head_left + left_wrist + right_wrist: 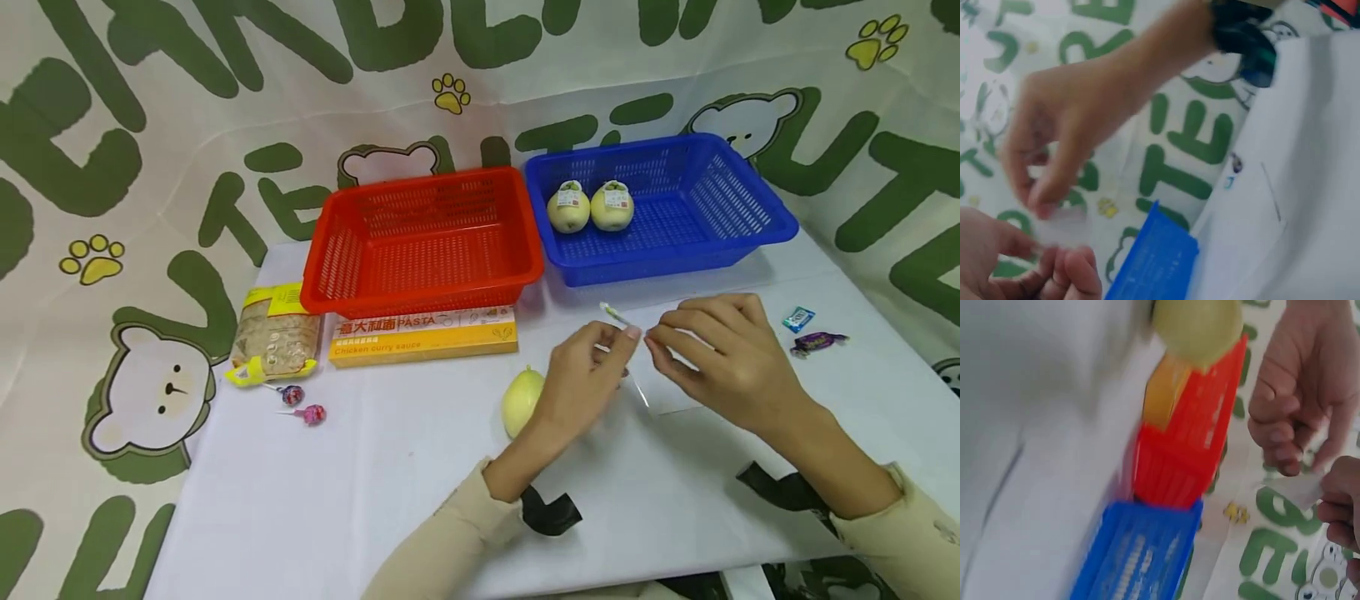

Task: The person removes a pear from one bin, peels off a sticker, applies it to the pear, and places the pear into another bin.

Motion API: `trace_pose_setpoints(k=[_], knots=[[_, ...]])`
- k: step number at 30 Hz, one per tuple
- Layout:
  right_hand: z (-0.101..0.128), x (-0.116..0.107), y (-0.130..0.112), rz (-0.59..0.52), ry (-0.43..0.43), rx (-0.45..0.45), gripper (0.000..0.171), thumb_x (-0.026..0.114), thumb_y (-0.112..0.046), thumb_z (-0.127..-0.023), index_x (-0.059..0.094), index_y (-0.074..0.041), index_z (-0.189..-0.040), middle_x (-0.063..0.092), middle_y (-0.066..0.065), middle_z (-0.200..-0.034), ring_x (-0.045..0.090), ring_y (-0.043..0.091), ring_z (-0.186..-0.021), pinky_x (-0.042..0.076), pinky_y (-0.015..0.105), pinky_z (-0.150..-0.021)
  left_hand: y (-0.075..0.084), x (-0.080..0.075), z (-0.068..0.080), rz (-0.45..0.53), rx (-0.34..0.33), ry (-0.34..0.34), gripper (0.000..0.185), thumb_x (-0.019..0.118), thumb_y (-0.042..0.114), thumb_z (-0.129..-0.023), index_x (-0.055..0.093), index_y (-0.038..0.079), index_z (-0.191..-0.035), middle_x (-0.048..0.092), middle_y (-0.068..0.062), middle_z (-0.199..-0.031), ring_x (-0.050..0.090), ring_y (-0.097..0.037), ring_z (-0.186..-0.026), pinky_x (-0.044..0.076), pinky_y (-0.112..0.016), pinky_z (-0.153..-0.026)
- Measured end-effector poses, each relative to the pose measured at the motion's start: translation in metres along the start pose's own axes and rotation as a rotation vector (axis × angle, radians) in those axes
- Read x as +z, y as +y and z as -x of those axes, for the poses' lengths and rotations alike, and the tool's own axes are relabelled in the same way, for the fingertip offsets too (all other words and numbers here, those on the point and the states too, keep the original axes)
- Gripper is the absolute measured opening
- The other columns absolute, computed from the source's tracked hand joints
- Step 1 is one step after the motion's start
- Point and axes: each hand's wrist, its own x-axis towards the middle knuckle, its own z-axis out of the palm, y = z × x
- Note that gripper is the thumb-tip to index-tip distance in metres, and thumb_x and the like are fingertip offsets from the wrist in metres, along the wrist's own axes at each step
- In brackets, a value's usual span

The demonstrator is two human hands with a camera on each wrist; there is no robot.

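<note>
In the head view, my left hand (588, 375) and right hand (720, 358) meet above the table. Between their fingertips they pinch a small white label (613, 312) with some green on it. The right wrist view shows the label (1300, 489) as a thin white piece in the right fingers, with the left hand (1304, 387) close by. Blur softens the label (1063, 228) in the left wrist view. A pale yellow-green, pear-like fruit (521, 402) with a stem stands beside my left wrist, partly hidden by it.
A red basket (420, 297) and a blue basket (675, 257) stand at the back; two tagged fruits (590, 208) sit in the blue one. Left are a pasta box (423, 342), a yellow bag (277, 333) and two lollipops (310, 414). Wrapped candies (817, 342) lie right.
</note>
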Motion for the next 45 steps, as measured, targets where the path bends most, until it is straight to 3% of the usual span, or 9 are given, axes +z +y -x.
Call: trace_pose_setpoints(k=[5, 8, 12, 16, 27, 35, 38, 41, 45], knots=[[-0.006, 0.012, -0.026, -0.175, -0.041, 0.083, 0.037, 0.059, -0.031, -0.102, 0.076, -0.002, -0.086, 0.07, 0.011, -0.087, 0.062, 0.031, -0.085, 0.039, 0.042, -0.077, -0.003, -0.038, 0.013, 0.216, -0.029, 0.035, 0.014, 0.06, 0.015, -0.099, 0.068, 0.005, -0.094, 0.067, -0.002, -0.073, 0.061, -0.017, -0.06, 0.05, -0.025, -0.055], [-0.005, 0.019, -0.032, -0.375, -0.062, 0.363, 0.021, 0.073, -0.028, -0.093, 0.076, -0.007, -0.093, 0.069, 0.005, -0.094, 0.06, 0.021, -0.09, 0.04, 0.029, -0.083, -0.009, -0.053, 0.022, 0.201, 0.009, 0.043, 0.011, 0.06, 0.012, -0.098, 0.067, 0.005, -0.094, 0.065, -0.004, -0.073, 0.058, -0.017, -0.059, 0.05, -0.026, -0.055], [-0.006, 0.028, -0.039, -0.612, -0.194, 0.793, 0.01, 0.079, -0.014, -0.087, 0.074, -0.014, -0.096, 0.067, -0.003, -0.094, 0.057, 0.013, -0.086, 0.044, 0.021, -0.071, -0.017, -0.065, 0.031, 0.122, 0.072, 0.042, 0.009, 0.062, 0.014, -0.097, 0.068, 0.007, -0.094, 0.065, -0.001, -0.075, 0.059, -0.016, -0.062, 0.05, -0.024, -0.056], [-0.007, 0.038, -0.045, -0.746, -0.348, 1.022, 0.008, 0.075, -0.021, -0.091, 0.074, -0.013, -0.093, 0.068, -0.001, -0.092, 0.059, 0.018, -0.085, 0.047, 0.026, -0.066, -0.025, -0.073, 0.037, 0.022, 0.103, 0.059, 0.006, 0.067, 0.015, -0.094, 0.068, 0.009, -0.092, 0.064, 0.002, -0.079, 0.06, -0.012, -0.068, 0.052, -0.025, -0.061], [0.006, 0.064, -0.061, -0.68, -0.486, 1.034, 0.012, 0.077, -0.03, -0.089, 0.073, -0.02, -0.085, 0.061, -0.002, -0.076, 0.052, 0.019, -0.071, 0.04, 0.026, -0.058, -0.044, -0.091, 0.05, -0.143, -0.081, 0.0, 0.008, 0.068, 0.016, -0.091, 0.069, 0.014, -0.084, 0.061, 0.006, -0.072, 0.056, -0.01, -0.067, 0.048, -0.023, -0.06], [0.013, 0.074, -0.064, -0.646, -0.542, 1.031, 0.023, 0.083, -0.03, -0.084, 0.066, -0.015, -0.079, 0.058, -0.002, -0.07, 0.052, 0.016, -0.065, 0.042, 0.024, -0.054, -0.05, -0.094, 0.057, -0.435, -0.011, 0.053, 0.026, 0.069, 0.038, -0.092, 0.06, 0.019, -0.076, 0.053, 0.008, -0.069, 0.049, -0.008, -0.059, 0.04, -0.024, -0.053], [0.016, 0.073, -0.064, -0.661, -0.549, 1.065, 0.03, 0.079, -0.038, -0.087, 0.068, -0.012, -0.097, 0.064, 0.002, -0.086, 0.055, 0.017, -0.065, 0.045, 0.026, -0.052, -0.052, -0.096, 0.058, -0.506, -0.06, 0.066, 0.038, 0.062, 0.056, -0.092, 0.067, 0.019, -0.101, 0.061, 0.007, -0.091, 0.052, -0.007, -0.062, 0.044, -0.026, -0.056], [0.02, 0.073, -0.065, -0.743, -0.587, 1.078, 0.046, 0.071, -0.04, -0.093, 0.063, -0.009, -0.126, 0.064, 0.007, -0.111, 0.063, 0.02, -0.065, 0.049, 0.029, -0.051, -0.056, -0.098, 0.058, -0.439, -0.119, -0.01, 0.055, 0.058, 0.06, -0.093, 0.059, 0.023, -0.134, 0.061, 0.004, -0.121, 0.058, -0.006, -0.065, 0.05, -0.027, -0.06], [0.023, 0.078, -0.071, -0.888, -0.669, 1.106, 0.06, 0.066, -0.037, -0.097, 0.049, -0.006, -0.145, 0.072, 0.012, -0.095, 0.067, 0.026, -0.062, 0.052, 0.032, -0.052, -0.064, -0.1, 0.061, -0.275, -0.141, -0.112, 0.054, 0.063, 0.051, -0.095, 0.054, 0.024, -0.141, 0.056, 0.003, -0.134, 0.064, -0.009, -0.065, 0.055, -0.028, -0.057]])
